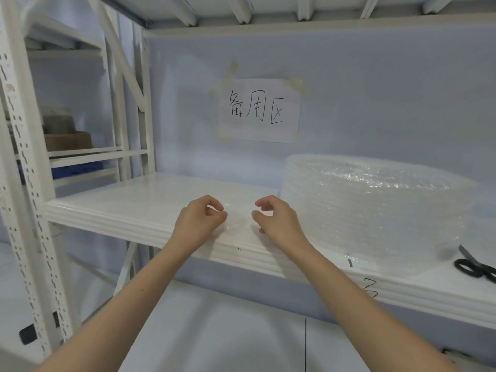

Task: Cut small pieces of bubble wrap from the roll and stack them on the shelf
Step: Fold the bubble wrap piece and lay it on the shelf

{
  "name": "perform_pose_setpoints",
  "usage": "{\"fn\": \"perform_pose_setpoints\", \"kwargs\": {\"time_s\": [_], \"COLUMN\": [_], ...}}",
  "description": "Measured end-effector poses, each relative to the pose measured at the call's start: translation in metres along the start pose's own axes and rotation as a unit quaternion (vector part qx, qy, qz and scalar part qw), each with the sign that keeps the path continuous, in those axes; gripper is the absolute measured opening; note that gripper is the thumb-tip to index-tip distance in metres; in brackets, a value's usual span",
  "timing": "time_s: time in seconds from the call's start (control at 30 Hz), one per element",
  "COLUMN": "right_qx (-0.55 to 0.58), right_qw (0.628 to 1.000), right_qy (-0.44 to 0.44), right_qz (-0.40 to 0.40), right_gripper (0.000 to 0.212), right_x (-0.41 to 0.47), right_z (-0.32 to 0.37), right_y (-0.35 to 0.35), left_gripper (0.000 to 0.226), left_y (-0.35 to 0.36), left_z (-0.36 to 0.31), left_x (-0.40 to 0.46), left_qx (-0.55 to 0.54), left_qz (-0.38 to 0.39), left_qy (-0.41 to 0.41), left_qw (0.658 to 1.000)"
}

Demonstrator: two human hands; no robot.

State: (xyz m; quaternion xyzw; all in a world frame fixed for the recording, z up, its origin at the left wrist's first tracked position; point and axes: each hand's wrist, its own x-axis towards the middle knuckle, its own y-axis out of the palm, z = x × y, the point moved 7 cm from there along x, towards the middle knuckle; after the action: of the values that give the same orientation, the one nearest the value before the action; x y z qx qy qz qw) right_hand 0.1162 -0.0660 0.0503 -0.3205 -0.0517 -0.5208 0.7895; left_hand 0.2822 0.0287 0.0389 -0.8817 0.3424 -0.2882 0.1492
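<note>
A small, nearly clear bubble wrap piece [239, 220] lies flat on the white shelf [128, 210], near its front edge. My left hand [200, 222] is at the piece's left edge, with thumb and forefinger pinched together on it. My right hand [276, 220] hovers at its right edge, fingers curled, thumb and forefinger apart, one lower fingertip touching the shelf. The big bubble wrap roll [375, 208] lies on the shelf just right of my right hand. Black-handled scissors [475, 265] rest on the shelf at the far right, in front of the roll.
A paper sign [259, 110] is taped to the back wall above the shelf. White perforated rack posts [24, 183] stand at the left, with boxes [67, 139] on a neighbouring shelf behind them. The upper shelf's underside runs overhead.
</note>
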Motion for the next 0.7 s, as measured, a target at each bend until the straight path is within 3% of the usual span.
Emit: {"fn": "perform_pose_setpoints", "kwargs": {"time_s": [0.13,0.27,0.4,0.53,0.7], "right_qx": [-0.055,-0.049,-0.034,-0.088,-0.178], "right_qw": [0.997,0.995,0.997,0.992,0.964], "right_qy": [-0.056,-0.083,-0.064,-0.070,-0.015], "right_qz": [0.013,0.019,0.027,-0.063,-0.197], "right_gripper": [0.023,0.014,0.026,0.036,0.041], "right_x": [-0.017,-0.051,-0.086,-0.110,-0.117], "right_z": [0.013,0.020,0.007,-0.014,-0.052], "right_y": [-0.001,-0.027,-0.071,-0.137,-0.230], "left_gripper": [0.005,0.011,0.013,0.015,0.012], "left_y": [-0.002,0.003,0.003,0.032,0.092], "left_z": [0.018,0.023,0.003,-0.033,-0.096], "left_x": [0.017,0.016,0.007,-0.014,-0.060], "left_qx": [0.131,0.130,0.109,0.056,-0.066], "left_qz": [-0.012,0.002,-0.046,-0.019,0.106], "left_qy": [-0.015,-0.005,0.039,0.092,0.129], "left_qw": [0.991,0.992,0.992,0.994,0.984]}}
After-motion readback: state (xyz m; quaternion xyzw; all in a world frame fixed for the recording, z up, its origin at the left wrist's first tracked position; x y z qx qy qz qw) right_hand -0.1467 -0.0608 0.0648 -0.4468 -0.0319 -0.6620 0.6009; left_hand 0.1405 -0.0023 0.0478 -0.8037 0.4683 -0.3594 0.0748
